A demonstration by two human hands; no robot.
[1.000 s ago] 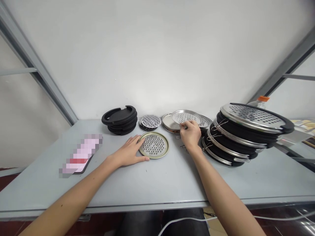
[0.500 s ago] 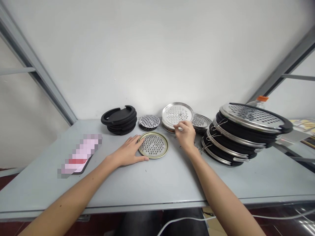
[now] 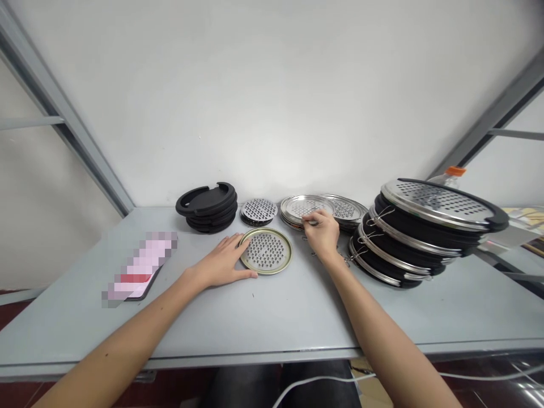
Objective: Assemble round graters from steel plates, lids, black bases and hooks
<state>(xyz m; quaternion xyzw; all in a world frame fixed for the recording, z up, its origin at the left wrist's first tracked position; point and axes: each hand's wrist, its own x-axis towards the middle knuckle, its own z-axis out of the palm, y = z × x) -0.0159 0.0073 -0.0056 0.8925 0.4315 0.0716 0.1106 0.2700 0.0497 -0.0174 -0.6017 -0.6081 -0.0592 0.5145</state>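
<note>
Grey worktop [image 3: 272,328]: a broad stretch separates its front edge from the round, gold-rimmed, perforated metal disc [image 3: 267,253]. Left hand [image 3: 223,263] open, fingers spread, touching the disc's left rim, presumably to steady it. Right hand [image 3: 323,235]: fingers nearly closed at the near rim of a round, silver, perforated metal plate [image 3: 301,206] atop a low pile; grip cannot be told. Tall black-and-silver round stack [image 3: 408,241] limits rightward room.
</note>
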